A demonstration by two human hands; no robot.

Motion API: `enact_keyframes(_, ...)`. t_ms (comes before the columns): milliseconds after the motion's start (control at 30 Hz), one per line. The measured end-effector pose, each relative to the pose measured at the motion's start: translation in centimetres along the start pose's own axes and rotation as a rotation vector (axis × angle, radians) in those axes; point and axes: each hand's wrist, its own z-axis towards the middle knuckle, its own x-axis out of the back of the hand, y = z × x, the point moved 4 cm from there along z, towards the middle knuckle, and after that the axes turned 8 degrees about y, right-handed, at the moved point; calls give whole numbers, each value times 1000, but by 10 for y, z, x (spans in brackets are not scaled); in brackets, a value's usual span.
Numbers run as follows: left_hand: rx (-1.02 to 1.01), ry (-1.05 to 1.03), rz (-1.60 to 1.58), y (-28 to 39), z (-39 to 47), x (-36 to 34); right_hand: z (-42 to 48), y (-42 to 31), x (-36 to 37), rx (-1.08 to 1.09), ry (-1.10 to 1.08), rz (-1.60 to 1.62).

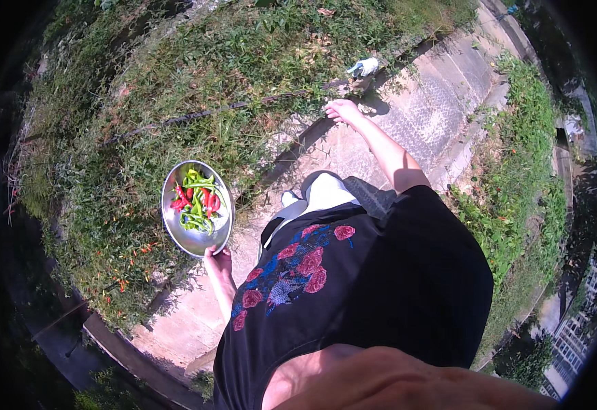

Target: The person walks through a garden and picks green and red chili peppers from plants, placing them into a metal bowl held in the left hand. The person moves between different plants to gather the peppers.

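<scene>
My left hand [219, 262] grips the near rim of a shiny metal bowl [194, 243], with the thumb over its edge. Inside the bowl lie several green peppers [194, 218] and red peppers [210, 201]. The bowl is held out to the left, in front of the leafy plants. My right hand [343, 111] reaches forward over the edge between the path and the plants. Its fingers are loosely bent, and nothing shows in them. Just beyond it is a white and light blue bundle [364, 67], whose exact kind I cannot tell.
A dense bed of plants [175, 87] borders the sunlit concrete path [421, 107]. A dark thin pipe or hose [237, 104] crosses the bed. Small red and orange peppers [122, 283] show at lower left. More greenery [521, 148] grows along the right side.
</scene>
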Motion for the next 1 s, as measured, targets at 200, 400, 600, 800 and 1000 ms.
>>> enact_keyframes(200,-85,157,-71,-22,-23,-83,139,-111,21,247,137,-5)
enact_keyframes(400,-143,226,-192,-65,-7,-143,310,-171,5,227,120,151)
enact_keyframes(600,-107,368,-360,-117,1,-208,452,-161,-27,289,163,-307)
enact_keyframes(800,-76,428,-381,-144,6,-276,519,-152,-57,-2,-59,-390)
enact_keyframes(1000,-87,531,-357,-160,10,-312,579,-139,-92,-43,-158,373)
